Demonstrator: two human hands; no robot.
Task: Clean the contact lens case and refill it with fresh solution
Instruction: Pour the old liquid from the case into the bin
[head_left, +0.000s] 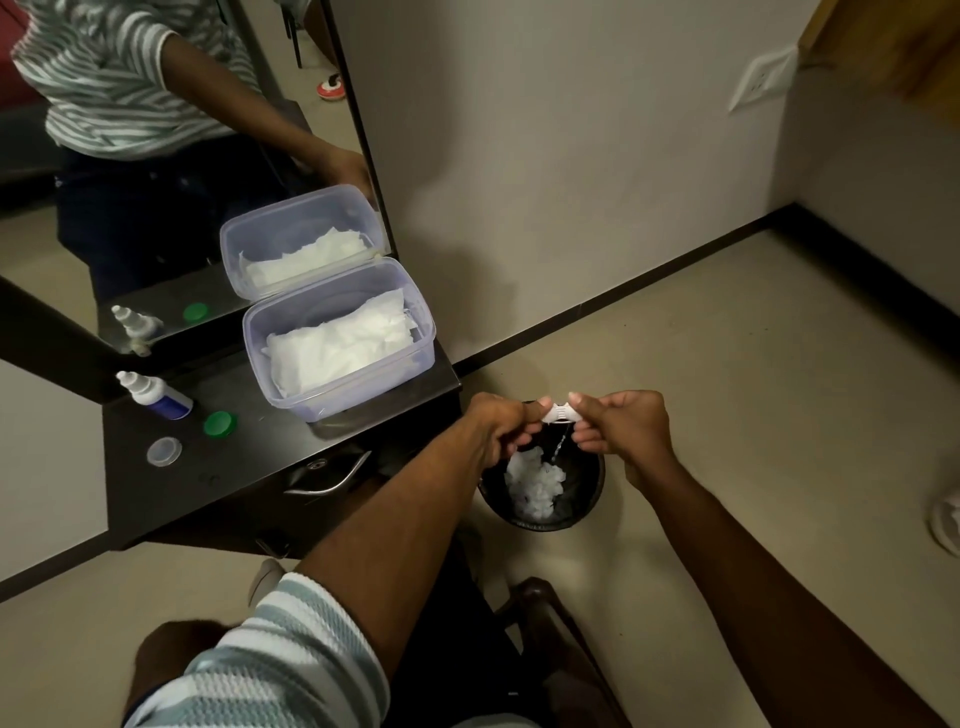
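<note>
both hands pinch the lens case (556, 413) by its ends, left hand (501, 428) and right hand (621, 428) equally near, its long axis running left to right between them; it sits tipped directly over the bin (589, 506), a thin stream falling. the solution bottle (156, 395) stands well apart on the shelf (270, 457), nearer the left hand; its label is unreadable.
</note>
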